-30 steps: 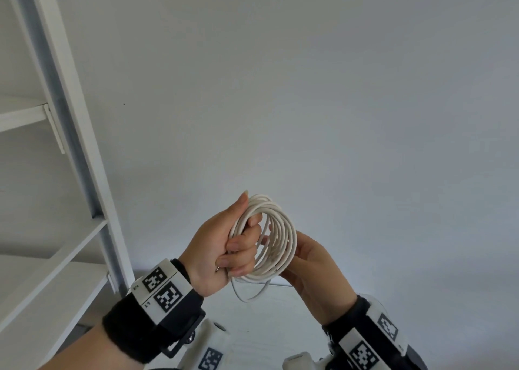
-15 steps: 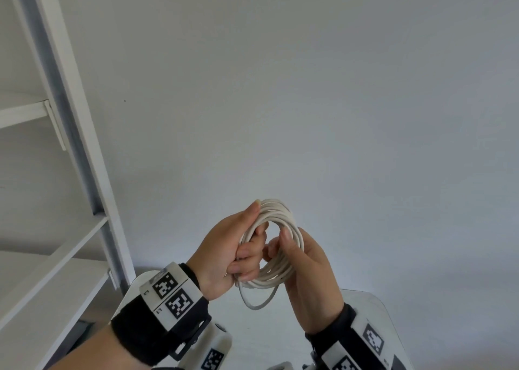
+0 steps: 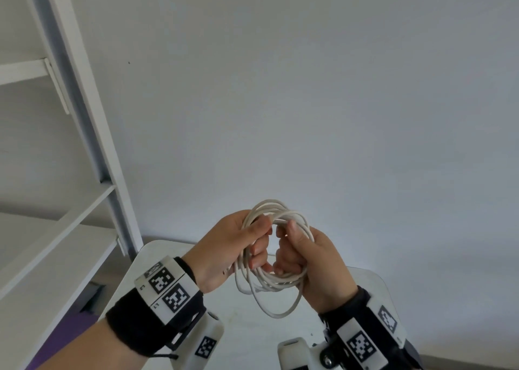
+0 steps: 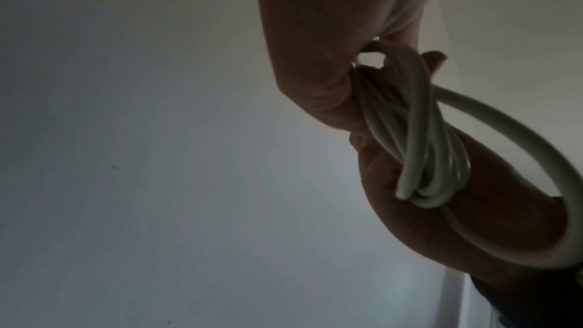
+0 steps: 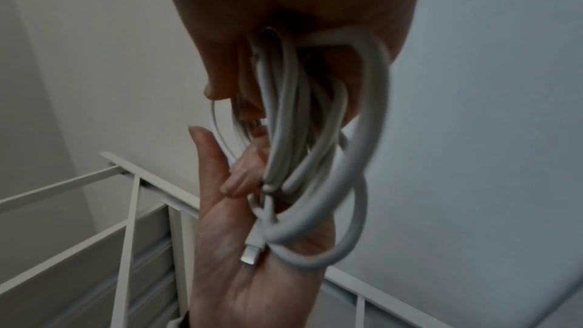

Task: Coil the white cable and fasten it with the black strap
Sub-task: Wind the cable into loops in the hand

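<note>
Held up over the small table (image 3: 373,278), the coiled white cable (image 3: 273,281) is gripped by the curled fingers of the left hand (image 3: 224,253) and right hand (image 3: 317,265), probably to keep loops gathered; no black strap shows.

White cable (image 3: 276,278): off-white all through, coils plain, no markings; connector tip (image 5: 251,256) was silvery metal on white plug. Wristbands (image 3: 140,324) were black, each carrying white blocks printed with black-and-white square code patterns (image 3: 168,288). Wall (image 3: 337,103) was plain pale grey, one tiny dark speck (image 3: 129,62) on it. Shelf unit (image 3: 56,229) was white, upright shaded bluish grey. Desk (image 3: 157,260) was white, plain. Patch of purple (image 3: 70,333) showed low down beside the shelf unit.
</note>
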A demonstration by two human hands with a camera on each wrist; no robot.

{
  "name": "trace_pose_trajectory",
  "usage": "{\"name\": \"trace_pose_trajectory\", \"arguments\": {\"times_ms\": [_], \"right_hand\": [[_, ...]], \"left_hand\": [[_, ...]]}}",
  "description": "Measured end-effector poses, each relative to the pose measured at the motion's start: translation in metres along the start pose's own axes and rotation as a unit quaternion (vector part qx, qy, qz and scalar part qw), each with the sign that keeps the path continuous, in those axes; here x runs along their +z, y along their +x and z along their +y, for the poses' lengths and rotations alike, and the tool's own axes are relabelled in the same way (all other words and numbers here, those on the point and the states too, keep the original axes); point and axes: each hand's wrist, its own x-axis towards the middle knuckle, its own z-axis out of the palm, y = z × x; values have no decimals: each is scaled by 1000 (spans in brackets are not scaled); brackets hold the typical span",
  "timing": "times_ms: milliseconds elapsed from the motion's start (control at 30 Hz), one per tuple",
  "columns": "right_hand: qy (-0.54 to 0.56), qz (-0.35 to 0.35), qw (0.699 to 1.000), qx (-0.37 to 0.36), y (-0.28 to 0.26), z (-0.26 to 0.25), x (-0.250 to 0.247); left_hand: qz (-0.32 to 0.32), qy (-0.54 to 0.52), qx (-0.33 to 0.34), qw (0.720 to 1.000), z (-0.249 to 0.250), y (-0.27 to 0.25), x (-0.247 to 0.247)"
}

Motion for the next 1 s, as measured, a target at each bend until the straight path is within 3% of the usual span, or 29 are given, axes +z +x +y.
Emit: {"name": "trace_pose_trajectory", "arguments": {"times_ms": [100, 333, 600, 833, 1000], "right_hand": [[13, 36, 999, 4, 1, 7, 2], [53, 133, 989, -25, 3, 24, 13], [24, 171, 983, -66, -2, 46, 18], [35, 171, 985, 3, -5, 76, 19], [4, 173, 982, 74, -6, 106, 23]], "left_hand": [[14, 12, -2, 1000, -3, -3, 7], [141, 99, 12, 985, -19, -3, 13], [180, 100, -25, 978, -31, -13, 11], [215, -15, -65, 974, -54, -24, 12], [261, -35, -92, 960, -81, -35, 2]]}}
